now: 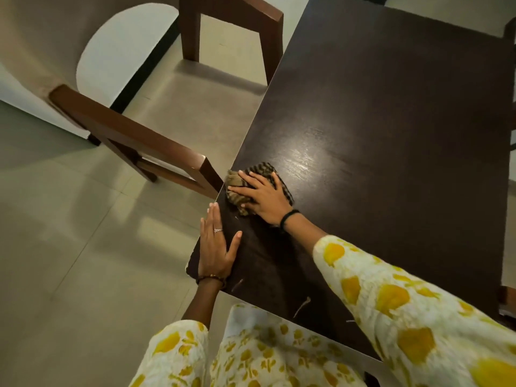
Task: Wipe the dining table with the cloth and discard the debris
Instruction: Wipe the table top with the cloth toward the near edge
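Note:
The dark wooden dining table (391, 129) fills the right side of the head view. A brown striped cloth (258, 172) lies bunched near its left edge. My right hand (264, 195) presses flat on the cloth, fingers spread. My left hand (216, 247) rests flat along the table's left edge near the front corner, fingers straight, thumb out on the top, holding nothing. Thin bits of debris lie on the table: one strand (301, 305) near the front edge, another small one (238, 284) beside my left wrist.
A wooden chair (134, 135) stands to the left, its corner close to the table edge by the cloth. A second wooden chair (237, 20) stands further back on the left. Pale tiled floor (69, 247) spreads to the left.

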{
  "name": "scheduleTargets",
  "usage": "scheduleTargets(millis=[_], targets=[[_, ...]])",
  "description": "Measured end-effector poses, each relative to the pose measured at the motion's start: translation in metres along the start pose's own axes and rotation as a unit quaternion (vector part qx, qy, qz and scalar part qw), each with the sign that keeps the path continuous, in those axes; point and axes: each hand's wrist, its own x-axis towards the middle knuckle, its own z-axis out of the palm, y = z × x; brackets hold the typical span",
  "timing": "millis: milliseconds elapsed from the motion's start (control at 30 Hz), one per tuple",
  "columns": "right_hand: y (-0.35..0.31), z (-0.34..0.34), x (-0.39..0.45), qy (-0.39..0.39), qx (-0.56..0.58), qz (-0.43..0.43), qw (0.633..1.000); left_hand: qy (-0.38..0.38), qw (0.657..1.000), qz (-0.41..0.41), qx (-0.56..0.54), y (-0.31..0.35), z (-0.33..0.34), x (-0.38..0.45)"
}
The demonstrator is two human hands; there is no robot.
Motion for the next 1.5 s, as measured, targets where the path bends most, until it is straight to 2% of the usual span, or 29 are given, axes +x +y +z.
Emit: scheduleTargets(millis=[233, 467, 633, 733, 900, 1067, 1200, 1300, 1400, 1500], targets=[[-0.017, 0.014, -0.007, -0.034, 0.013, -0.115, 0.993, 0.023, 0.997, -0.007, -0.066, 0.002, -0.004, -0.002], [0.004, 0.01, -0.051, -0.084, 0.038, -0.153, 0.984, 0.015, 0.997, -0.021, -0.078, 0.002, -0.007, -0.002], [0.042, -0.005, -0.084, -0.11, 0.085, -0.118, 0.983, 0.014, 0.996, -0.036, -0.08, 0.001, -0.005, -0.002], [0.055, -0.016, -0.072, -0.114, 0.099, -0.086, 0.985, 0.013, 0.997, -0.024, -0.077, 0.0, -0.005, -0.001], [0.028, -0.027, 0.003, -0.072, 0.102, -0.043, 0.991, 0.014, 0.997, -0.015, -0.079, -0.001, -0.003, -0.001], [-0.012, -0.017, 0.038, -0.093, 0.02, -0.067, 0.993, 0.032, 0.997, 0.006, -0.068, 0.002, -0.006, -0.001], [-0.015, -0.002, 0.014, -0.102, -0.006, -0.123, 0.987, 0.033, 0.999, 0.006, -0.037, 0.002, -0.004, -0.002], [-0.004, 0.002, -0.017, -0.118, 0.01, -0.149, 0.982, 0.021, 0.999, 0.0, 0.026, 0.0, -0.002, -0.002], [0.019, 0.002, -0.058, -0.112, 0.017, -0.157, 0.981, -0.012, 0.995, 0.038, 0.092, 0.009, 0.001, -0.012], [0.057, 0.003, -0.11, -0.109, 0.021, -0.152, 0.982, -0.044, 0.992, 0.069, 0.097, 0.045, 0.018, -0.047]])
